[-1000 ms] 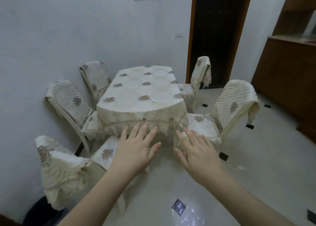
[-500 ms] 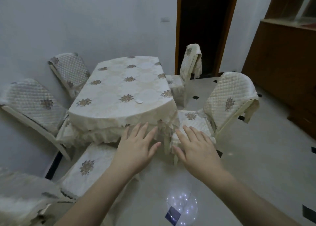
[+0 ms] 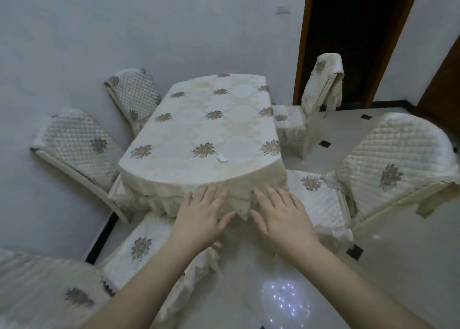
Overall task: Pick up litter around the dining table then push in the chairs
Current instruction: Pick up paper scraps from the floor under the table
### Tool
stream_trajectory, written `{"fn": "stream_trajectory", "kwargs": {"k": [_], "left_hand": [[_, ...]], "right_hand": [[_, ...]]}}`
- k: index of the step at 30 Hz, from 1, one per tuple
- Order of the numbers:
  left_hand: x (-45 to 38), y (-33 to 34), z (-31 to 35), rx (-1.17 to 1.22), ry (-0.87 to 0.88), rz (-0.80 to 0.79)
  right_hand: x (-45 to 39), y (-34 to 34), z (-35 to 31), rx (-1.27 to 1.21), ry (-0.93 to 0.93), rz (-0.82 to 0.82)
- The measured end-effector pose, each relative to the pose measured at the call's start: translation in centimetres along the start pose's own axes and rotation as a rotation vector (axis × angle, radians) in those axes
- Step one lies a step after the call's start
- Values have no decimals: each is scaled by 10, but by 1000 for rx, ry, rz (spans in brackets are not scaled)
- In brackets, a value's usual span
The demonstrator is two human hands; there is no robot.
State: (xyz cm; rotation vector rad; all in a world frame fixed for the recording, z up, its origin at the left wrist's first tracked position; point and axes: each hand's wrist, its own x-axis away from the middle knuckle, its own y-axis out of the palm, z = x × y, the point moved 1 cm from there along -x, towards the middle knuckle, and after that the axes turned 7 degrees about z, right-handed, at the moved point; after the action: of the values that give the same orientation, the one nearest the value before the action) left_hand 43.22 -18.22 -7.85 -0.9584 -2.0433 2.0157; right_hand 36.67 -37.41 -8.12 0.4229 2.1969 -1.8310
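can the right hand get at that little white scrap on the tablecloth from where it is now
Probably yes. The white scrap lies near the table's front edge, the open right hand hovers just short of that edge, and nothing stands between them on the tablecloth.

Empty hands (image 3: 245, 216) hover before the dining table (image 3: 199, 129).

Embroidered cloth tablecloth (image 3: 199, 129), quilted chair covers (image 3: 398, 159), glossy floor (image 3: 398, 266)
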Motion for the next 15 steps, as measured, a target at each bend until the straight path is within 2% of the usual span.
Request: {"fn": "stream_trajectory", "kwargs": {"k": [9, 15], "left_hand": [[-81, 86, -61, 41, 3, 16], [-157, 161, -105, 25, -35, -90]], "right_hand": [[-92, 65, -1, 25, -22, -58], [-166, 108, -5, 71, 46, -113]]}}
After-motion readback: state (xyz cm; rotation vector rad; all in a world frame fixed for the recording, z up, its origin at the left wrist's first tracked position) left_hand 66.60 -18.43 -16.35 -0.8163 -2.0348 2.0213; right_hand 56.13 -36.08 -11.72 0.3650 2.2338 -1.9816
